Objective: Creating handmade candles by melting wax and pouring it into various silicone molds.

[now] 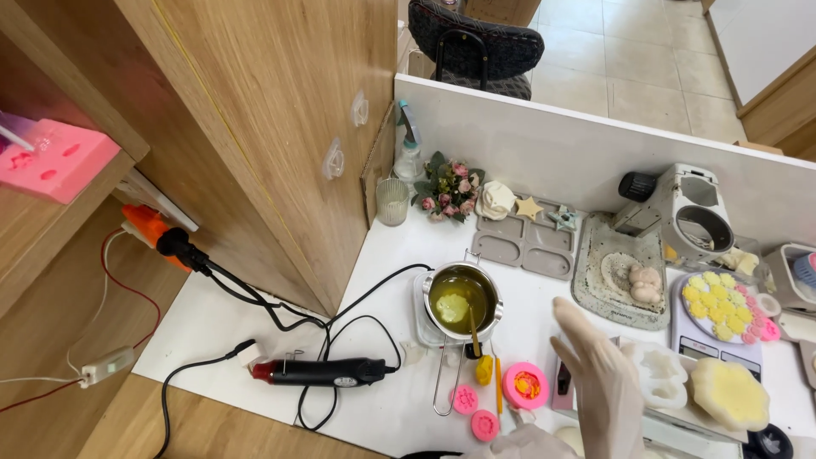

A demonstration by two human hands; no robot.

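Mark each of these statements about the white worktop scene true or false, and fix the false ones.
1. The small metal melting pot holds yellowish liquid. True.
2. The gloved hand grips the metal pot's handle. False: the hand is raised with open fingers, apart from the pot and holding nothing.
3. The black-and-red heat gun lies on the white worktop left of the pot. True.
4. The little bunch of pink flowers lies in the grey compartment mould tray. False: it stands beside the tray, against the white partition.
5. The round pink silicone mould sits near the pot, on the worktop. True.
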